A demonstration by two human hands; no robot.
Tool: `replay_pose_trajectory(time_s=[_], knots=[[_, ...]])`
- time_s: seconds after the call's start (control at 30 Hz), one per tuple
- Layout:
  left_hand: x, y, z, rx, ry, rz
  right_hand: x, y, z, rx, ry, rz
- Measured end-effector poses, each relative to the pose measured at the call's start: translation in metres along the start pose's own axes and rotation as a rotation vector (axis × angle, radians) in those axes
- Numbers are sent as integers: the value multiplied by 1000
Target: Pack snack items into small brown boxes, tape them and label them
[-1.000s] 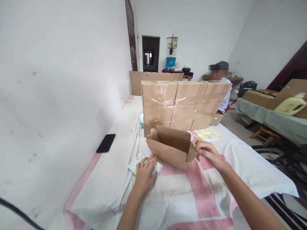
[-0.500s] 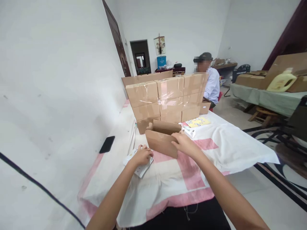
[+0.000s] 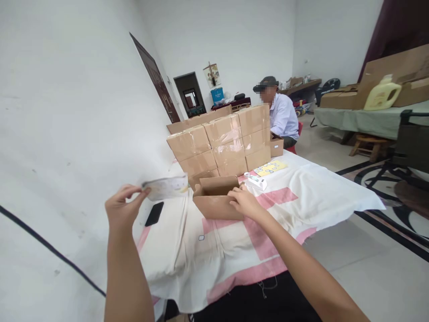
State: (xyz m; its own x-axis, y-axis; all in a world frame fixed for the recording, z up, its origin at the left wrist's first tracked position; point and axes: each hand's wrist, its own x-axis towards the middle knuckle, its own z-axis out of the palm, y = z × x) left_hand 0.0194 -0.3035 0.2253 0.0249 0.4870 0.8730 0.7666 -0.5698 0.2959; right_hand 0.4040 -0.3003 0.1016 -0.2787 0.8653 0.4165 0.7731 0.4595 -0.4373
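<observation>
My left hand [image 3: 125, 203] is raised over the left side of the table, thumb and fingers pinched on one end of a flat, pale printed packet [image 3: 169, 188]. Motion blurs the packet, so its print cannot be read. An open-topped cardboard box [image 3: 217, 207] stands on the cloth in front of me. My right hand [image 3: 244, 201] grips the near right part of its rim, fingers bent over the edge. The inside of this box is mostly hidden. On the cloth nearer me lies a small whitish square with a dark outline [image 3: 201, 238].
Taped cardboard boxes [image 3: 224, 145] are stacked behind the open box. A black phone [image 3: 154, 213] lies at left by the wall. To the right are a white object with a ring-like end [image 3: 256, 181] and a yellow patterned sheet [image 3: 272, 167]. Another person [image 3: 283, 114] sits beyond the stack.
My left hand has lifted the packet off the cloth and swung it up and left. The small square now shows on the cloth. My right hand stays on the box rim; the view has shifted.
</observation>
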Motion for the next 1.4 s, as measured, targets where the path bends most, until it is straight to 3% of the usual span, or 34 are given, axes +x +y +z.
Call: replay_pose_trajectory(time_s=[0.07,0.17,0.27,0.37,0.47,0.57,0.67,0.77,0.83,0.87,0.97,1.07,1.2,1.4], knots=[[22,24,10,-23,104,15,-1,-3,6,0,31,18],[47,58,48,-59,19,76,-3,-8,12,-12,53,17],[50,78,99,-62,-234,134,-4,-11,15,-7,74,2],[32,85,145,-54,-552,184,-3,-5,13,43,95,8],[14,82,173,-51,-785,179,2,8,9,121,96,-7],[13,62,171,-72,-831,77,7,23,8,192,99,-84],[9,25,148,-75,-681,-131,7,37,17,285,144,-158],[-25,-6,133,-99,-590,-337,4,47,37,382,391,-84],[-60,-13,135,-183,-665,-385,3,51,54,485,572,31],[-78,-13,139,-235,-712,-388,2,51,62,542,603,73],[-119,-5,154,-331,-753,-438,4,50,79,634,493,102],[-134,2,170,-340,-659,-547,11,49,81,589,366,184],[-131,-1,192,-323,-519,-639,36,54,67,477,297,305],[-107,-10,205,-240,-539,-583,75,64,54,517,193,139]])
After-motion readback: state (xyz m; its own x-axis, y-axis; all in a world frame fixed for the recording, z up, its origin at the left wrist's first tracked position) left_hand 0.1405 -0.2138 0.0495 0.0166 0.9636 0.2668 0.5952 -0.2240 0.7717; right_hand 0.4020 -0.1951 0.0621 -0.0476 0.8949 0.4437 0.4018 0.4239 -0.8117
